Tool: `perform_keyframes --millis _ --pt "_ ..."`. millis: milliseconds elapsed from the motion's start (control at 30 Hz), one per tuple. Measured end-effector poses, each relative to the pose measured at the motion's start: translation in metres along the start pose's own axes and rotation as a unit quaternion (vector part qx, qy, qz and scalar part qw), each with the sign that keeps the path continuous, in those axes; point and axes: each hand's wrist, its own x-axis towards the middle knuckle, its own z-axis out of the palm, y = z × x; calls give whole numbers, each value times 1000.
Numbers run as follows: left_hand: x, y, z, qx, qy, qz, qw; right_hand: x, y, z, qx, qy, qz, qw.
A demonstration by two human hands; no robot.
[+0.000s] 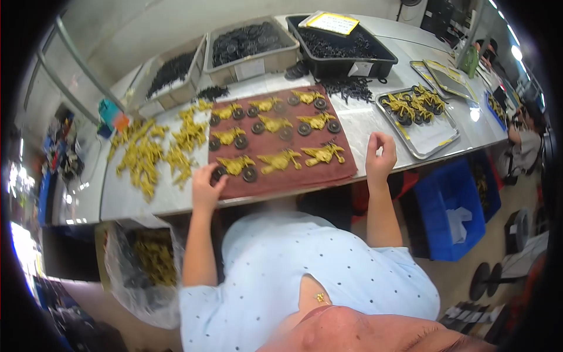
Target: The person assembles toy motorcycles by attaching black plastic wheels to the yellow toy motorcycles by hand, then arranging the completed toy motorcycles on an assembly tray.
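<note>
Left hand: at our maroon cloth's lower-left corner, fingers part-curled by a black wheel; can't tell if we've actually pinched it
Right hand: raised right of center, thumb and fingers curled close; can't tell if we've got anything in there
Yellow toy motorcycles: in rows on the cloth, mid-frame
Yellow pieces: our messy pile, left of frame

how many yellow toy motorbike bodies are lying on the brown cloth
9 yellow motorbike bodies on the brown cloth: three across the back row, three across the middle row, three across the front row. None looks hidden.
</note>
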Motion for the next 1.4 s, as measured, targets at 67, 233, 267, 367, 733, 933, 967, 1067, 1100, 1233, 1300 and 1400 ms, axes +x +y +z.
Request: perform_keyframes --millis 67,233,267,367,733,933,967,1067,1100,1233,1300,1400 --pt "-3 2 0 8 9 10 1000 -1 24 -7 8 53 56 997" --pt "-5 4 0 7 8 6 1000 -16 70 -6 75 48 122 989" --pt "-3 6 2 15 10 4 1000 -17 74 -9 113 59 161 979" --pt "-2 10 6 25 7 4 1000 -11 75 -12 120 -34 212 969" --pt "-1 2 3 30 -22 -5 999 -7 58 -15 120 -133 195 964" --pt "-6 4 -2 41 -39 -16 998 -8 53 -14 69 -197 165 964" --pt "-5 1 -2 50 -42 -15 998 -6 54 -12 65 -194 161 966" --pt "-7 -9 -3 -6 -13 -46 999 -5 49 -9 44 -213 175 960" --pt "-7 -6 -4 -14 -13 -44 999 -4 48 -10 37 -211 172 961" --pt "-3 4 2 -27 97 -58 993 -12 65 -7 6 -185 197 963" --pt "-12 3 3 0 127 -54 990 -15 75 -4 51 -160 275 947" --pt "-16 4 -4 -42 148 -31 988 -15 80 -3 81 -91 299 946"
